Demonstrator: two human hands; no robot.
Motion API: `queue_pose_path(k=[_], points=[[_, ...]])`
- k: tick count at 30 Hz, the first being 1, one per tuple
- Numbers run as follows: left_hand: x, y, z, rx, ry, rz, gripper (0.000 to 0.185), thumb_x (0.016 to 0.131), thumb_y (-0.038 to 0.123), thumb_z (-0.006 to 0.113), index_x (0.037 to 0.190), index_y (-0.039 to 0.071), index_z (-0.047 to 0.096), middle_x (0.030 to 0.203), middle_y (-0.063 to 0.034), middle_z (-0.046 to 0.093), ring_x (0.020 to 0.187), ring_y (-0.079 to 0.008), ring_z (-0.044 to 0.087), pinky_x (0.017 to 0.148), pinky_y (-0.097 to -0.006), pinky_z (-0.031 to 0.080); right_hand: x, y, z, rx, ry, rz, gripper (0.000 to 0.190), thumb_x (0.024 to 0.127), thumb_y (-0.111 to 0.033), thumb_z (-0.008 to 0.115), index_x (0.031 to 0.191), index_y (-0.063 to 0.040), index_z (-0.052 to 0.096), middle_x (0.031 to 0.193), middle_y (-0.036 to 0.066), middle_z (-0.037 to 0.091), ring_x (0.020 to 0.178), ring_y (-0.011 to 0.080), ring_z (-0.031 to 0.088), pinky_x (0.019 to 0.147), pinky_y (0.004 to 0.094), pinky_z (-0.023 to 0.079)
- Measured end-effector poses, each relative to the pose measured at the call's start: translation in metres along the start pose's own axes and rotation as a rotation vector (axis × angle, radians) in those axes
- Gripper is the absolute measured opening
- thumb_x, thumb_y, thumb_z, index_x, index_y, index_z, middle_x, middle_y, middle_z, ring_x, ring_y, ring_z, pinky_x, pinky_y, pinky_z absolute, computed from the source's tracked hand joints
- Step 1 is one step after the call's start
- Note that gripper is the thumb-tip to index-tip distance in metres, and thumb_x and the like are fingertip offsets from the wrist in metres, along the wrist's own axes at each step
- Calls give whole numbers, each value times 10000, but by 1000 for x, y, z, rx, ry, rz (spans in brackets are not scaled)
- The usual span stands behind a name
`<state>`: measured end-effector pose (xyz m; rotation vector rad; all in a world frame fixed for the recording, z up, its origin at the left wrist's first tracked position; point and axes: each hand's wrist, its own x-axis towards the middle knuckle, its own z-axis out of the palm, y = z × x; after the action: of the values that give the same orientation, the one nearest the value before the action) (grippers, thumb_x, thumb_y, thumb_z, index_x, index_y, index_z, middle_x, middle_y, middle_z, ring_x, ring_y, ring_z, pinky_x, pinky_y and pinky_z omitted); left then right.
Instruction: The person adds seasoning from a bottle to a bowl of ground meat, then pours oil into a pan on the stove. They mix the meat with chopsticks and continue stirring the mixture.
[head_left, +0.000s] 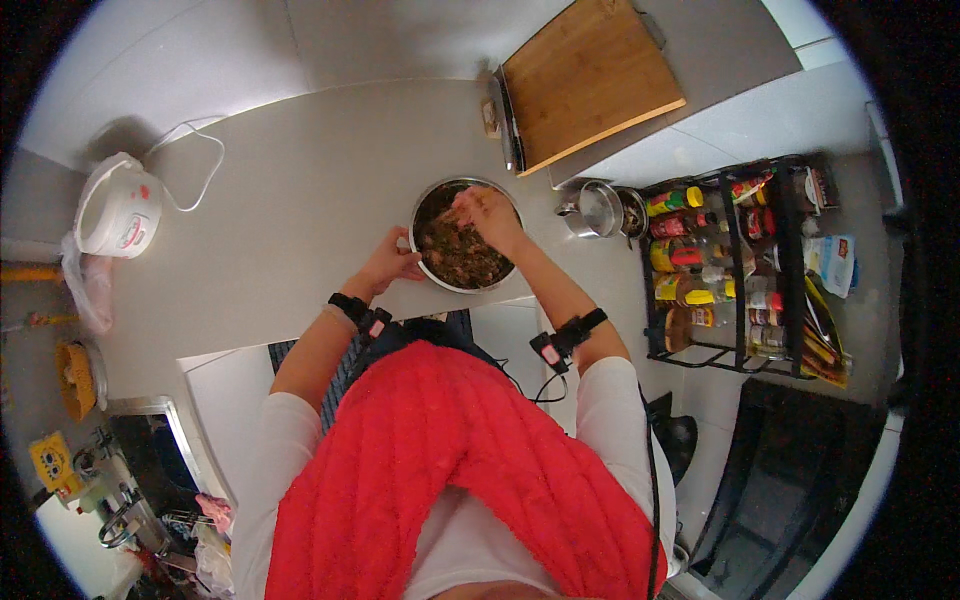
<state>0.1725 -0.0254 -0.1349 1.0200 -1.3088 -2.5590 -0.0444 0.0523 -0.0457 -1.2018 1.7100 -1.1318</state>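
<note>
A round stainless steel bowl (471, 289) stands near the front edge of the counter before me. Inside it lies a dark green and brown minced mixture (466, 256) with pinkish bits like ground meat. My left hand (393, 262) grips the bowl's left side, thumb near the rim. From the right, my right hand (491, 219) reaches into the bowl over the upper part of the mixture. Pink material coats or lies at its fingers, and how far they are closed is hard to see. Both forearms wear black straps with small devices.
A wooden cutting board (592, 82) leans behind the bowl, beside a knife (510, 154). Metal pots (600, 210) and a black rack (739, 262) of seasoning bottles stand to the right. Far left are a white rice cooker (124, 206) and a sink (154, 442).
</note>
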Motion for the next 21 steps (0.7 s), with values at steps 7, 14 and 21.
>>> queue_pose_path(k=[7,14,21], points=[[3,-9,-6,13,6,56,415,905,33,580,1208,125,310,960,-155,614,788,-256,658,681,-408,608,-4,-15,-23,315,369,-44,282,968,-228,538,956,48,599,812,98,658,671,179,669,597,277,556],[-4,1,2,36,12,35,360,913,24,557,1170,86,313,919,-172,613,740,-243,669,649,-370,609,-10,18,-39,261,491,-97,273,983,-198,506,933,53,602,800,128,652,679,224,688,624,304,579],[-6,2,-2,29,-17,39,369,919,32,555,1190,68,307,921,-169,608,751,-248,665,673,-386,606,-17,17,-32,267,368,-86,268,988,-204,495,941,35,607,827,119,653,716,199,691,673,297,575]])
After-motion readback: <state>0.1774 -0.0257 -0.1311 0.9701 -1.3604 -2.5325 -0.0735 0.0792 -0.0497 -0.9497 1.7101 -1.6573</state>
